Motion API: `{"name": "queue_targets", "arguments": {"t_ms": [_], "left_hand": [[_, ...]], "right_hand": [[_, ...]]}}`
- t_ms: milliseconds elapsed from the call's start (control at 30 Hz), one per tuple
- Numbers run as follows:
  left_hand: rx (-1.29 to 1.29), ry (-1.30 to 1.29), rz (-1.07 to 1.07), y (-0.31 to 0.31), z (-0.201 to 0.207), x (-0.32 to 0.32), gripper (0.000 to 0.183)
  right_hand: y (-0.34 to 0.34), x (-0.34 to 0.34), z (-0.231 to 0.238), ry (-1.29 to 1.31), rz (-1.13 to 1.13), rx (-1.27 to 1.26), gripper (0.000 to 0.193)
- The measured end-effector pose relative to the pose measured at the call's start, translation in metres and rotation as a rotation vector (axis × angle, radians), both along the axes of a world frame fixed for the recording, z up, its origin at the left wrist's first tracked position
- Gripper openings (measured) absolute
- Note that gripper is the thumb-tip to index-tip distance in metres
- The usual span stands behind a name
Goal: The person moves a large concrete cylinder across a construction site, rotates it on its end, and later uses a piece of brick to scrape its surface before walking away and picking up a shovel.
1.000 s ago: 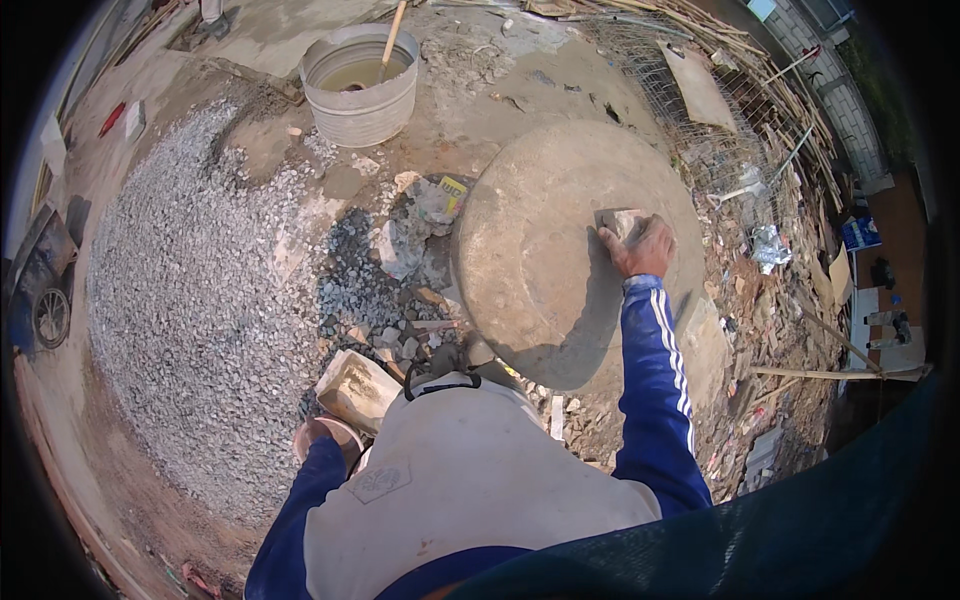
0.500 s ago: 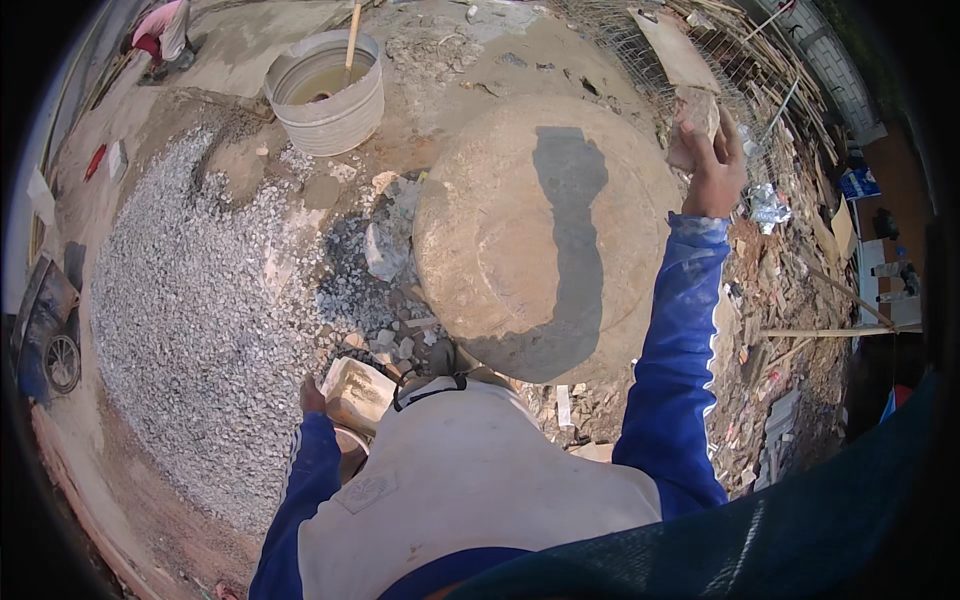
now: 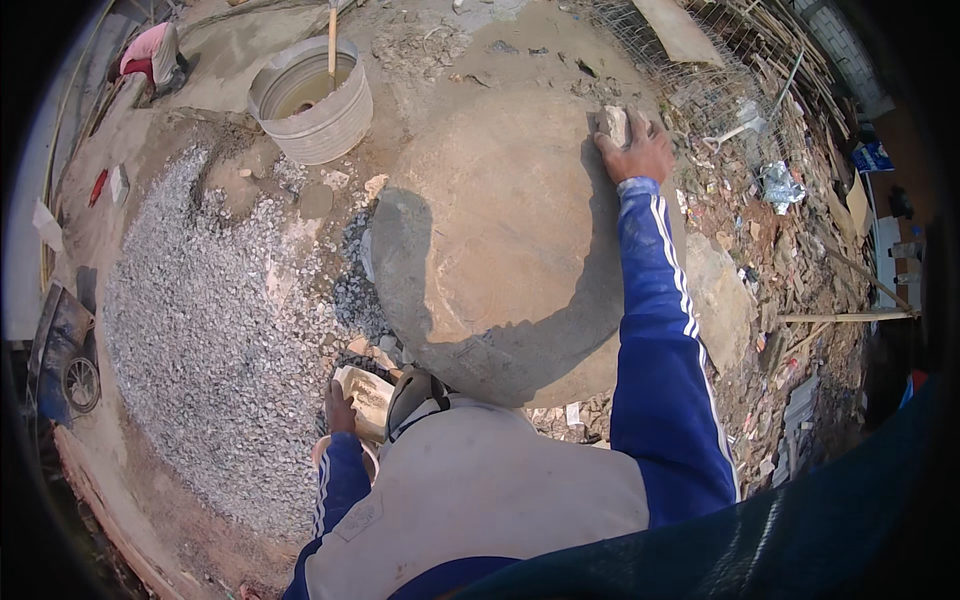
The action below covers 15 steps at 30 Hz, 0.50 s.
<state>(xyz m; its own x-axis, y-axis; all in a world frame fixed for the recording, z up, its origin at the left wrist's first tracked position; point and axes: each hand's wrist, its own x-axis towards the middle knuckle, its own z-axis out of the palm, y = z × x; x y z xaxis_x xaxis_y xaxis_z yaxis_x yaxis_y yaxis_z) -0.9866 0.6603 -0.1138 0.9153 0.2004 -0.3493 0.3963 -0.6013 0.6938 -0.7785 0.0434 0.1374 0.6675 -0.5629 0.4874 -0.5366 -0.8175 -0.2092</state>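
One head view: the right hand (image 3: 640, 150), its fingers bent around a pale block (image 3: 615, 127), stands at the far right part of a round slab (image 3: 510, 230). Whether the block presses on the surface I cannot make out. The slab is grey-brown; a darker band (image 3: 450, 370) follows its left, near and right margins. Blue sleeves with white stripes (image 3: 665, 290) cover both arms. The left hand (image 3: 341, 408) lies just beside a cream open container (image 3: 370, 402), to the near left of the slab; I cannot tell whether its fingers grip the rim or rest loose.

Left of the slab spreads a heap of grey gravel (image 3: 220, 350). Beyond the heap, a pale ribbed bucket (image 3: 325, 138) holds murky liquid and an upright wooden handle (image 3: 332, 45). A person in pink (image 3: 150, 55) bends over at upper left. At right lie a white shovel blade (image 3: 740, 128), a crumpled silvery bundle (image 3: 780, 187) and wire mesh (image 3: 650, 45).
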Motion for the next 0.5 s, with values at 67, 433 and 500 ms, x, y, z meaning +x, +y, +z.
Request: {"name": "queue_targets", "arguments": {"t_ms": [67, 433, 500], "left_hand": [[-0.497, 0.134, 0.282, -0.070, 0.061, 0.040, 0.048], [-0.666, -0.144, -0.252, -0.191, 0.151, 0.097, 0.051], [-0.734, -0.138, -0.213, -0.188, 0.148, 0.094, 0.053]], "right_hand": [[-0.001, 0.004, -0.001, -0.006, -0.016, -0.021, 0.066], [-0.022, -0.008, 0.194, -1.000, 0.681, 0.289, 0.059], [0.008, 0.003, 0.217, -1.122, 0.698, -0.052, 0.058]]}}
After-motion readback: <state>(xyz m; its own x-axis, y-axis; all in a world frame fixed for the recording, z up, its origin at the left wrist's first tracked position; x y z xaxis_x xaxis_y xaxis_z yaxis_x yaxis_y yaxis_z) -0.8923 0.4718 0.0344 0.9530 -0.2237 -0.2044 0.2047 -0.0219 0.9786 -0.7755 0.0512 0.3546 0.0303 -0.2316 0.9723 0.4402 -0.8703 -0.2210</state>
